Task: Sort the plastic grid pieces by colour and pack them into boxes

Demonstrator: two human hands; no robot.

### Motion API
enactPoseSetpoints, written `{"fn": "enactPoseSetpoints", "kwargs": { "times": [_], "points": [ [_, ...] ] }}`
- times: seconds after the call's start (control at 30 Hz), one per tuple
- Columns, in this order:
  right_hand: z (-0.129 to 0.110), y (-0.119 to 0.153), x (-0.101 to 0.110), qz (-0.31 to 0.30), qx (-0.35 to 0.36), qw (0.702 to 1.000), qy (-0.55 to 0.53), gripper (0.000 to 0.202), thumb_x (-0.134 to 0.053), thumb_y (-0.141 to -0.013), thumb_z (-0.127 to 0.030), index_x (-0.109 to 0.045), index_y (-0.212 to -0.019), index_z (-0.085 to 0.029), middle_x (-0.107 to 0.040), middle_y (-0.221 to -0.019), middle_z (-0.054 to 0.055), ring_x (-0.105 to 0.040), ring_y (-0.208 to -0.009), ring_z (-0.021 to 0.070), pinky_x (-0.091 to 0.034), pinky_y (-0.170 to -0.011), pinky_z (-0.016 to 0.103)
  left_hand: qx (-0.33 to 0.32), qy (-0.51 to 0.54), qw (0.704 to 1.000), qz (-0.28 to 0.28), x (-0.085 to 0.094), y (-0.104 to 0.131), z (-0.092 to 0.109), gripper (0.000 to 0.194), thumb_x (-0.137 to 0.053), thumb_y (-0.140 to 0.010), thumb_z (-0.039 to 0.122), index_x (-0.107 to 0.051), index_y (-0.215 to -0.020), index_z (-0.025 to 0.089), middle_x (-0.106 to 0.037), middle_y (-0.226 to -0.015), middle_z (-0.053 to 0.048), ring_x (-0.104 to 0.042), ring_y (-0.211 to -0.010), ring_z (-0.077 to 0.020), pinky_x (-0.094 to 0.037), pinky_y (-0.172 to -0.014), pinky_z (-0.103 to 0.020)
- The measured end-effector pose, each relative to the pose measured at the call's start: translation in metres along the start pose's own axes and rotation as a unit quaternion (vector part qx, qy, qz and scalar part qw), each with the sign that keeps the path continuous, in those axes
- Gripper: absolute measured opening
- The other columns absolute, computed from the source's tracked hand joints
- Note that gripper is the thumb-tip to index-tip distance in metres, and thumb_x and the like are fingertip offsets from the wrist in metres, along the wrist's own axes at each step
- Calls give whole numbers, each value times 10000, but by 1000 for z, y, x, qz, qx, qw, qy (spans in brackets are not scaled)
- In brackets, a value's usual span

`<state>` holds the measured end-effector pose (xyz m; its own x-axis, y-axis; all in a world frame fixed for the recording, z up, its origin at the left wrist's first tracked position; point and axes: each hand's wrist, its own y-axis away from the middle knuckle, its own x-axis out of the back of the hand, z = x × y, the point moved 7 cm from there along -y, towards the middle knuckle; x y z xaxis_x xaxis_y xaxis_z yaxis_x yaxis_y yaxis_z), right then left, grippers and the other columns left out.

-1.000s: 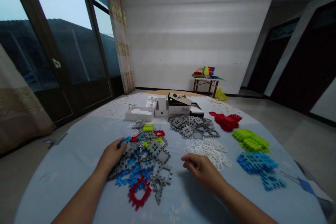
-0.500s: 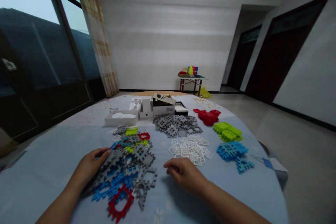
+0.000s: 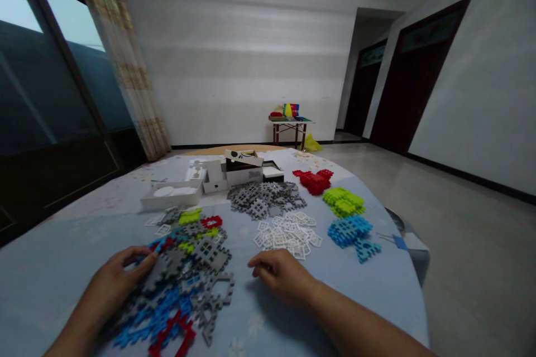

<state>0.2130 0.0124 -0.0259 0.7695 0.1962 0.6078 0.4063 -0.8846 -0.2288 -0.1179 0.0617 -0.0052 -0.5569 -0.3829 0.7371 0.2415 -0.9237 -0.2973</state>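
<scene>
My left hand (image 3: 119, 276) is at the left edge of a mixed heap of toothed plastic building pieces (image 3: 211, 254). Its fingertips touch the heap beside a blue and red piece (image 3: 161, 244), with a gap between thumb and index finger. Grey, blue, red and lime pieces overlap there; a red toothed ring (image 3: 184, 332) lies at the near end. My right hand (image 3: 285, 276) rests on the tablecloth right of the heap, fingers loosely curled in, with nothing seen in them. Just beyond it lies a pile of white square frames (image 3: 288, 231).
Sorted piles stand farther out: grey pieces (image 3: 263, 198), red pieces (image 3: 314, 181), lime pieces (image 3: 343, 201) and blue pieces (image 3: 349, 231). Behind are a white tray (image 3: 171, 201) and open boxes (image 3: 244, 175). A small side table (image 3: 291, 121) stands by the wall.
The view has turned a little to the right, so everything sits farther left. My left hand's thumb and index finger look farther apart; my right hand keeps its curled pose.
</scene>
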Motion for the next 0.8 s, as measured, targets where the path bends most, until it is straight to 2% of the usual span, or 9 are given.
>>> {"fn": "enactPoseSetpoints", "kwargs": {
  "times": [0.1, 0.17, 0.3, 0.4, 0.53, 0.63, 0.7, 0.77, 0.8],
  "points": [
    [1, -1, 4, 18, 5, 1000, -11, 288, -450, -789, -156, -661, -982, -194, -700, -814, 27, -636, -723, 139, -470, -685, 237, -49, -9, 998, 47, 8, 10, 24, 431, -567, -636, 551, -609, -900, 213, -627, -1041, -75, -575, -981, -268, -440, -895, -388],
    [1, -2, 8, 39, 11, 999, -9, 269, -458, -796, -171, -657, -975, -192, -693, -819, 32, -626, -728, 144, -471, -697, 254, -102, 2, 994, 49, 7, 21, 48, 478, -568, -663, 532, -559, -1032, 228, -573, -1140, -66, -534, -1057, -251, -408, -943, -380],
    [-7, -4, 18, 81, 36, 996, 0, 279, -520, -779, -201, -620, -1040, -183, -655, -923, 62, -595, -815, 158, -473, -708, 270, -189, 7, 982, -24, -13, 49, 93, 533, -582, -691, 481, -485, -1165, 257, -521, -1229, -55, -508, -1107, -239, -418, -943, -366],
    [-18, -6, 20, 84, 52, 995, -23, 351, -578, -763, -262, -576, -1109, -202, -614, -988, 66, -580, -814, 145, -475, -668, 252, -240, 9, 968, -70, -30, 69, 114, 545, -584, -706, 443, -455, -1205, 267, -519, -1246, -60, -523, -1099, -240, -439, -927, -367],
    [-23, -11, 11, 74, 16, 994, -74, 350, -621, -742, -370, -604, -1046, -198, -636, -886, 36, -572, -713, 123, -448, -614, 235, -283, 13, 955, -85, -47, 87, 127, 564, -583, -721, 414, -410, -1238, 271, -510, -1256, -76, -498, -1142, -246, -418, -964, -399],
    [-15, -15, -1, 63, -42, 986, -152, 232, -623, -738, -339, -640, -901, -175, -628, -722, 0, -548, -630, 103, -423, -579, 219, -316, 14, 945, -78, -56, 95, 134, 577, -594, -718, 405, -391, -1244, 283, -509, -1259, -74, -487, -1159, -246, -406, -982, -407],
    [-7, -18, -4, 55, -81, 970, -224, 180, -624, -725, -299, -639, -843, -164, -606, -656, -17, -522, -563, 86, -401, -524, 200, -332, 14, 940, -71, -59, 98, 137, 593, -598, -714, 410, -380, -1254, 296, -508, -1268, -60, -490, -1158, -246, -410, -979, -405],
    [2, -20, 6, 68, -95, 956, -269, 180, -627, -706, -285, -642, -834, -160, -593, -625, -26, -504, -524, 76, -385, -492, 189, -335, 9, 940, -61, -60, 95, 134, 636, -606, -698, 436, -366, -1272, 307, -494, -1291, -46, -481, -1168, -255, -404, -983, -421],
    [7, -20, 18, 88, -92, 953, -274, 191, -628, -698, -290, -647, -838, -161, -594, -624, -26, -503, -523, 76, -382, -490, 189, -333, 5, 941, -53, -59, 91, 130, 669, -613, -682, 458, -359, -1282, 309, -482, -1306, -41, -473, -1176, -262, -396, -989, -433]
  ]
}}
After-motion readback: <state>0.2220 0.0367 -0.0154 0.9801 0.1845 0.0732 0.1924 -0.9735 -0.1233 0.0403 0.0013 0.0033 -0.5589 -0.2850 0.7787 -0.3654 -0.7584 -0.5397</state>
